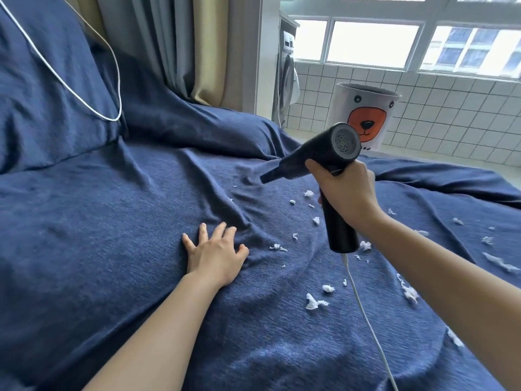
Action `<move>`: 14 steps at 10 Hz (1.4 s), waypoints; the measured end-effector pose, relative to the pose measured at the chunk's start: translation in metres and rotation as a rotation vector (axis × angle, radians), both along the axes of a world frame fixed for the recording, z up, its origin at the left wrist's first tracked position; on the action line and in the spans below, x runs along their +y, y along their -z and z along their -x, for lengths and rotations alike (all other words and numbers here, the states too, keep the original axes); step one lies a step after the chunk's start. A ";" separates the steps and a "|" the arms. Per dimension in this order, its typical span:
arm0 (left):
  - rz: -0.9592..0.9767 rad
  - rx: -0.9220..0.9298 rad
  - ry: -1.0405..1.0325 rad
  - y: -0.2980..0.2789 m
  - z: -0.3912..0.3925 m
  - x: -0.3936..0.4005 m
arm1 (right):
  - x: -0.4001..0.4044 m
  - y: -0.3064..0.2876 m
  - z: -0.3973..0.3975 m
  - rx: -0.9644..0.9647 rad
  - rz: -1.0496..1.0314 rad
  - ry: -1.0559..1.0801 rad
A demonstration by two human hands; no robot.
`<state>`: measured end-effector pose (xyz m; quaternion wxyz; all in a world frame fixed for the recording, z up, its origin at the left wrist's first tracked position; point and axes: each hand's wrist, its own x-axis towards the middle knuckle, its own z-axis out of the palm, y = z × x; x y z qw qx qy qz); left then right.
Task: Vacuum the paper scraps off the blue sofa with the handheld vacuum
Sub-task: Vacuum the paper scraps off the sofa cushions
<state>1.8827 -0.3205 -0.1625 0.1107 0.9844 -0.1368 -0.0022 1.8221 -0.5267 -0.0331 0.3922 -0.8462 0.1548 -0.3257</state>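
My right hand grips the handle of the black handheld vacuum, held above the seat with its nozzle pointing left and down. A white cord hangs from the handle's lower end. The blue sofa cover is wrinkled across the seat. My left hand rests flat on the cover with fingers spread, left of the vacuum. Several white paper scraps lie scattered on the seat, below and to the right of the vacuum, some as far as the right edge.
A blue back cushion rises at the left with a white cable draped over it. Curtains hang behind. A white bin with a bear face stands on the tiled floor beyond the sofa, next to a washing machine.
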 end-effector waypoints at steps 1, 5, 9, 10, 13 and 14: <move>-0.006 -0.003 0.001 0.000 0.000 0.001 | 0.015 -0.002 -0.003 0.000 -0.062 -0.047; -0.010 0.004 0.002 -0.001 0.000 0.002 | 0.027 -0.006 0.015 0.005 -0.135 -0.117; 0.004 0.025 0.027 -0.005 0.004 0.007 | 0.034 -0.007 0.039 0.055 -0.056 -0.124; 0.007 0.018 0.023 -0.004 0.003 0.008 | 0.025 -0.006 0.045 0.033 -0.034 -0.113; 0.006 -0.001 -0.020 -0.002 0.001 0.004 | -0.026 0.008 0.069 0.011 -0.032 0.012; -0.002 -0.001 -0.038 -0.001 0.001 0.002 | -0.041 0.010 0.071 0.006 -0.010 0.059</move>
